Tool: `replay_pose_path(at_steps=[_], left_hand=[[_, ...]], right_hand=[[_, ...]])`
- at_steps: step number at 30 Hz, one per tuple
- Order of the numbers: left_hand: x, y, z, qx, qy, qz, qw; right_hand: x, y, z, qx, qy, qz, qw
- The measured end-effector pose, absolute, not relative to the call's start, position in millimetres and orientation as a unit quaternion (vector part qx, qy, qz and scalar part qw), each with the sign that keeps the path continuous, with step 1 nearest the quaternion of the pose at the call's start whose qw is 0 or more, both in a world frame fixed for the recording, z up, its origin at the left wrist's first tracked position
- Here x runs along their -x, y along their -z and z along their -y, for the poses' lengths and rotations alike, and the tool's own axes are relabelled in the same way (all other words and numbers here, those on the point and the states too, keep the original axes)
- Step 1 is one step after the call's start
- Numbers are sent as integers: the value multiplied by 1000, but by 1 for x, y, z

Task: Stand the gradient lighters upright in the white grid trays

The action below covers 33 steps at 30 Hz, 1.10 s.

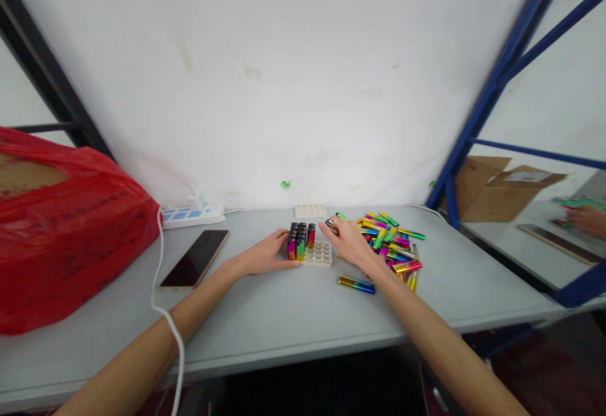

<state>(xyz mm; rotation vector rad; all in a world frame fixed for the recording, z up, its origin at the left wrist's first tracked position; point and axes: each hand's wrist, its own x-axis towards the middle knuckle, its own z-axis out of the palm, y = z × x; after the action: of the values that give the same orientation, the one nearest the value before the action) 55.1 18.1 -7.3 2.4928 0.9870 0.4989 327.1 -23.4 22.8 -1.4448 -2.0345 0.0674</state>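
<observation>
Grey bench (284, 315) runs bare toward its near edge below both hands. The left hand (265, 257) lies flat and released against the left side of a cream tray (318, 254), whose left cells hold upright iridescent lighters (300, 240). The right hand (348, 239) pinches one lighter (331, 225) over the tray's far right corner. Just right of it sprawls a glossy multicoloured pile (391, 242); one blue-gold stick (356, 285) lies apart, nearer. Left of the left hand: a dark phone (195, 258), a white cable (161, 296), a red plastic bag (61, 226).
</observation>
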Motion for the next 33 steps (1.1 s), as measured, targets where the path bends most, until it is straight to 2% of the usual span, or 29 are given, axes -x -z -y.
replay_pose_path(at_steps=[8,17,22,28,33], left_hand=[[-55,5,-17,-897,-172,-353,205],[-54,8,-18,-898,-176,-349,204],[-54,9,-18,-897,-189,-342,209],[-54,7,-17,-895,-187,-347,207],[-54,6,-16,-899,-176,-347,203]], right_hand=[[-324,-15,23,447,-10,843,300],[-322,-8,17,466,-49,841,269],[-315,-8,20,486,-53,852,186],[-305,-14,28,520,-21,845,124],[-326,-19,23,466,-36,870,155]])
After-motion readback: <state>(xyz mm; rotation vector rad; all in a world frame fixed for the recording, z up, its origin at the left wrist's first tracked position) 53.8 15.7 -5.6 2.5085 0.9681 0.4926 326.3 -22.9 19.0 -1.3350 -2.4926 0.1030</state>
